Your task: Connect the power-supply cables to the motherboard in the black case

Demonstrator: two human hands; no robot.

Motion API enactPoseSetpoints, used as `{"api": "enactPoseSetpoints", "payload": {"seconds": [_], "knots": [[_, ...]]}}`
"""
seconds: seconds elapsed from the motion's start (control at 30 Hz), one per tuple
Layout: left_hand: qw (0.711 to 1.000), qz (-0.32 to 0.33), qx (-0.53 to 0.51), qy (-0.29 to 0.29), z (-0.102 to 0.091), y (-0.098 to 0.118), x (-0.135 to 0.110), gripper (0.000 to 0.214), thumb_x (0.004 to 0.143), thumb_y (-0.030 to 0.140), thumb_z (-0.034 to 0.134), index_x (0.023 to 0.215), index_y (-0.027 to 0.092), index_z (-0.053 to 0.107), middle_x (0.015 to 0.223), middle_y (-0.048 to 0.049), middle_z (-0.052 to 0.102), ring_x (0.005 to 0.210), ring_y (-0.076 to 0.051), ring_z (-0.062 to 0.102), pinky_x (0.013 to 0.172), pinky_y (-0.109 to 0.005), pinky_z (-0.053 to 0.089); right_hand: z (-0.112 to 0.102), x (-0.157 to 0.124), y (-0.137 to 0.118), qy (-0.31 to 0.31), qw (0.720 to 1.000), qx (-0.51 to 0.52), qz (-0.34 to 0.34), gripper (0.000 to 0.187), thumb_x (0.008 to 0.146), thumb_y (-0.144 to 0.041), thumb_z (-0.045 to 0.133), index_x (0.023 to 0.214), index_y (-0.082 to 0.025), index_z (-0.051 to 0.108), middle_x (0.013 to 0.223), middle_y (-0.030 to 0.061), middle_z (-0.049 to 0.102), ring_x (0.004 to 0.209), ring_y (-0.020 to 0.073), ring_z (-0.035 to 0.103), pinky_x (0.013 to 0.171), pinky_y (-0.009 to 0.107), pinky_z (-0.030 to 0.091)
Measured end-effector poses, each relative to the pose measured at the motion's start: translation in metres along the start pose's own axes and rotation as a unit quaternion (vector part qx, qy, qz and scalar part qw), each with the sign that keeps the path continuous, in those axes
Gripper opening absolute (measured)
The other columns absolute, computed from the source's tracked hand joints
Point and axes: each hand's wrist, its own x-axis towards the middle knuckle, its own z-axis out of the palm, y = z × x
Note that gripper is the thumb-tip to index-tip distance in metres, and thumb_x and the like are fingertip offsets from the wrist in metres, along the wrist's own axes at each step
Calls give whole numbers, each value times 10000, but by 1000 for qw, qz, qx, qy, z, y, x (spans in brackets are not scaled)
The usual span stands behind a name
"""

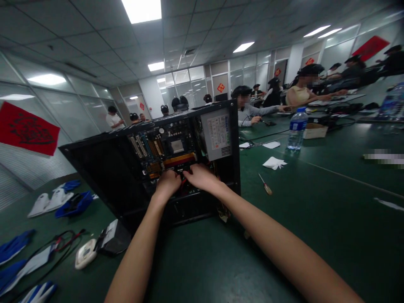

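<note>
A black computer case [186, 210] stands before me on the green table with its side open. Inside it are a motherboard [158, 145] and, at the upper right, a silver power supply [217, 134]. Both of my hands reach into the lower part of the case, just below the orange memory slots [179, 160]. My left hand [169, 182] is closed, its fingertips turned inward. Close beside it my right hand [199, 176] is closed in a pinch. Something dark with a bit of red lies between them, too small and shaded to name.
Right of the case lie a screwdriver [265, 185], crumpled white paper [274, 163] and a water bottle [297, 129]. On the left are a blue tray [74, 206], work gloves [17, 246], cables and a white computer mouse [86, 253]. People sit at tables behind.
</note>
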Motion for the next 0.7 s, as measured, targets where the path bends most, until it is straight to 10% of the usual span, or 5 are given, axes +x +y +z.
{"api": "enactPoseSetpoints", "payload": {"seconds": [0.4, 0.53, 0.7], "knots": [[999, 11, -36, -27, 0, -7, 10, 322, 931, 318, 514, 873, 158, 787, 912, -143, 781, 794, -224, 697, 640, -286, 391, 8, 7, 5, -19, 1000, -1, 15, 485, 1026, -455, 408, 1019, -111, 750, 1033, 195, 758, 958, 275, 719, 751, 305, 474], [996, 34, -42, 69, 0, -13, 0, 329, 955, 390, 526, 925, 181, 779, 929, -126, 778, 852, -239, 698, 704, -290, 414, 2, 7, 3, 10, 998, 45, 42, 413, 1029, -396, 432, 972, -119, 733, 983, 161, 759, 875, 235, 706, 692, 279, 441], [974, 188, -108, 72, -5, -14, -17, 445, 993, 464, 446, 813, 176, 734, 805, -69, 737, 746, -196, 650, 673, -274, 388, -2, 7, 2, 46, 988, 135, 56, 327, 1040, -341, 445, 971, -131, 685, 894, 96, 745, 758, 171, 668, 643, 247, 407]]}}
